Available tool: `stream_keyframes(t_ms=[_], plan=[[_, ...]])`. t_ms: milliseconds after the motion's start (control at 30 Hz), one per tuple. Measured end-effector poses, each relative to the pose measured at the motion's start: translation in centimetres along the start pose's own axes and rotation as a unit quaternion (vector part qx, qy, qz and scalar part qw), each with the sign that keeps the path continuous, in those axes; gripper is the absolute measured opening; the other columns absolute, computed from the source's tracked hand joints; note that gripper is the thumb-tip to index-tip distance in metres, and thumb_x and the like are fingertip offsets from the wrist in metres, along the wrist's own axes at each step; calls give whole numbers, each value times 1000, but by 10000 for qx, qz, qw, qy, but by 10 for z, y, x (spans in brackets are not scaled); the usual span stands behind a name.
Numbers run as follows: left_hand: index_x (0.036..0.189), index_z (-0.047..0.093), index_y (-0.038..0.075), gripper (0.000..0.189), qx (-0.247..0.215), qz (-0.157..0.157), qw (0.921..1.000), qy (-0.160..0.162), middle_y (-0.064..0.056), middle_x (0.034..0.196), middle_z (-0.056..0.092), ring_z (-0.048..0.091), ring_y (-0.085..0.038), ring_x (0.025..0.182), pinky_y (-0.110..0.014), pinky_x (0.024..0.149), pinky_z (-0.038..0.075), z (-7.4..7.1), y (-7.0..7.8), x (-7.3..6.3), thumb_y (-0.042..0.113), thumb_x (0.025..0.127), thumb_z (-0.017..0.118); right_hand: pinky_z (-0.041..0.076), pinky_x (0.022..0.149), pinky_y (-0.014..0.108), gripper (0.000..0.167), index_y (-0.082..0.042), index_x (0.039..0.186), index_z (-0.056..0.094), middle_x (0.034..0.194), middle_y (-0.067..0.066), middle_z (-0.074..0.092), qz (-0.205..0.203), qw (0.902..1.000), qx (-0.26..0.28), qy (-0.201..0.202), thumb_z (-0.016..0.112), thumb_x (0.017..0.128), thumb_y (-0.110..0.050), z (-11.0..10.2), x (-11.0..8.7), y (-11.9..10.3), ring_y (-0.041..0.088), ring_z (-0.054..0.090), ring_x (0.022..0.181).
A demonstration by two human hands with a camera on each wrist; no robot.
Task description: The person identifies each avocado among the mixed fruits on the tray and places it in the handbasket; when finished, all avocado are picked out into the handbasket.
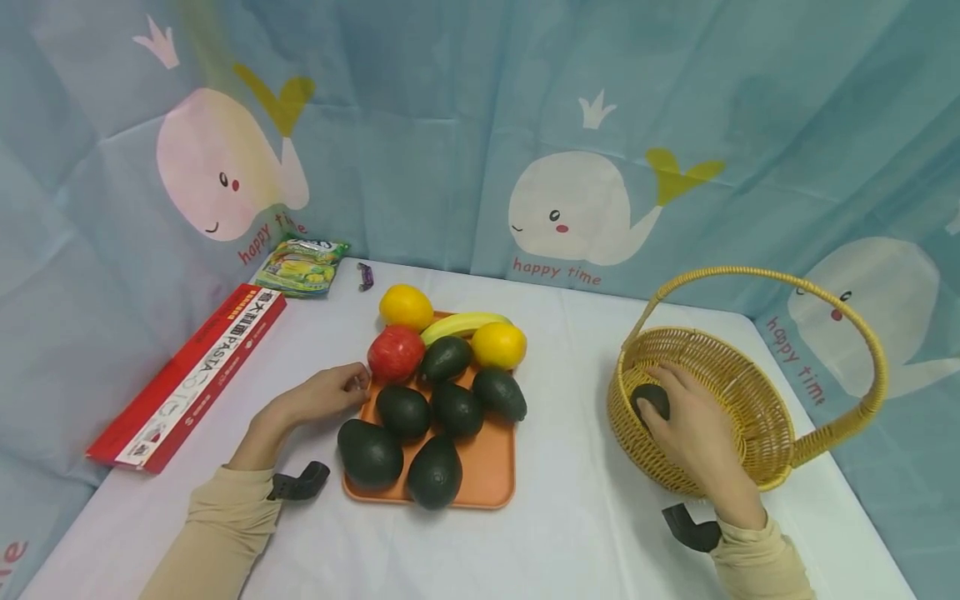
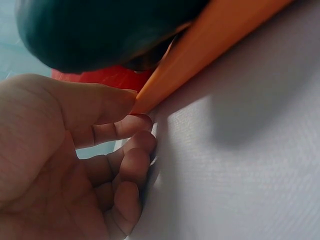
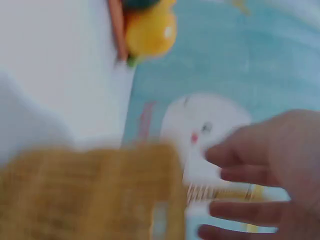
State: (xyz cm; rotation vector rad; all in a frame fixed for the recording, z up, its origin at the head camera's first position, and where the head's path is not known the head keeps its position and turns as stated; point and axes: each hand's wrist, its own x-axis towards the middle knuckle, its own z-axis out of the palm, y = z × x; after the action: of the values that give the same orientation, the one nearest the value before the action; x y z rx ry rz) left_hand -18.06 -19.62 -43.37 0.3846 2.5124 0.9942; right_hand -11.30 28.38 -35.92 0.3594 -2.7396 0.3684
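Observation:
My left hand [image 1: 322, 396] pinches the left rim of an orange tray [image 1: 480, 475]; in the left wrist view, the thumb [image 2: 107, 102] presses on the tray's edge. Several dark green avocados [image 1: 435, 471] lie on the tray, with a red round fruit [image 1: 395, 353], a banana [image 1: 457, 327] and two yellow fruits [image 1: 498, 345] at its far end. My right hand [image 1: 697, 429] is over the wicker basket [image 1: 776, 421], beside a dark avocado [image 1: 649, 402] inside it. The right wrist view, blurred, shows the right hand's fingers [image 3: 245, 210] extended and apart, with nothing between them.
The basket's tall handle [image 1: 862, 333] arches over its right side. A red pasta box [image 1: 191, 375] lies at the left, with a green-yellow snack packet [image 1: 302, 267] and a small purple wrapped candy [image 1: 365, 277] behind it. A blue whale-print curtain [image 1: 420, 183] borders the white table.

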Motion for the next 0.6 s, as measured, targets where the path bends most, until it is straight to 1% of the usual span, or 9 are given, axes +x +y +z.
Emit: stream_keyframes(t_ms=[67, 100, 133, 200, 300, 400, 467, 533, 600], plan=[[104, 55, 6, 17, -12, -3, 10000, 0, -5, 82, 54, 49, -19, 78, -30, 69, 42, 0, 0, 0, 16, 90, 57, 51, 81, 55, 39, 2, 117, 63, 123, 24, 60, -427, 9966, 24, 701, 71, 79, -6, 8, 3, -17, 43, 61, 105], [104, 55, 6, 17, -21, -6, 10000, 3, -5, 82, 54, 49, -19, 78, -30, 69, 42, 1, 0, 0, 16, 90, 57, 51, 81, 53, 38, 2, 115, 64, 122, 24, 61, -669, 9932, 29, 951, 71, 78, -5, 14, 4, -26, 42, 62, 104], [104, 55, 6, 18, -35, -7, 10000, 6, -5, 82, 54, 49, -19, 77, -31, 69, 42, 0, 0, 0, 16, 90, 57, 52, 80, 52, 38, 1, 113, 65, 120, 23, 62, -901, 9894, 13, 1139, 71, 77, -5, 20, 6, -35, 40, 63, 102], [105, 55, 6, 18, -51, -8, 10000, 0, -5, 82, 54, 49, -19, 77, -31, 69, 41, 0, 0, -1, 16, 91, 57, 52, 81, 49, 40, -3, 115, 64, 121, 21, 62, -1211, 9851, -29, 1218, 72, 76, -8, 32, 10, -53, 38, 64, 102], [106, 55, 5, 18, -59, -22, 10000, -26, -5, 82, 54, 49, -19, 78, -31, 69, 41, 0, 0, -1, 16, 91, 57, 53, 83, 49, 48, -8, 123, 62, 127, 20, 60, -1432, 9850, -164, 949, 74, 78, -18, 51, 15, -76, 36, 62, 108], [105, 55, 5, 18, -81, 8, 10000, -9, -5, 82, 54, 49, -19, 78, -31, 70, 41, 1, -1, -1, 15, 90, 57, 52, 86, 51, 55, -12, 130, 57, 135, 21, 55, -1425, 9885, -279, 429, 74, 80, -26, 68, 24, -92, 37, 59, 116], [105, 55, 6, 18, -87, 21, 10000, 4, -5, 82, 54, 49, -19, 78, -31, 70, 41, 2, -2, -1, 15, 90, 57, 52, 86, 52, 59, -15, 135, 54, 139, 22, 51, -1387, 9898, -330, 6, 74, 83, -32, 77, 29, -99, 38, 57, 120], [104, 55, 6, 17, -103, 42, 9999, 20, -5, 82, 54, 49, -19, 78, -31, 70, 41, 2, -2, -2, 15, 90, 57, 52, 86, 52, 62, -17, 138, 52, 140, 22, 49, -1369, 9888, -434, -405, 73, 84, -38, 86, 32, -105, 39, 56, 120], [104, 55, 6, 17, -93, 45, 9999, 24, -5, 82, 55, 49, -18, 78, -31, 70, 41, 1, -1, -2, 15, 90, 57, 53, 82, 49, 64, -18, 139, 52, 140, 23, 49, -1419, 9865, -489, -649, 73, 83, -41, 91, 33, -108, 38, 58, 113]])
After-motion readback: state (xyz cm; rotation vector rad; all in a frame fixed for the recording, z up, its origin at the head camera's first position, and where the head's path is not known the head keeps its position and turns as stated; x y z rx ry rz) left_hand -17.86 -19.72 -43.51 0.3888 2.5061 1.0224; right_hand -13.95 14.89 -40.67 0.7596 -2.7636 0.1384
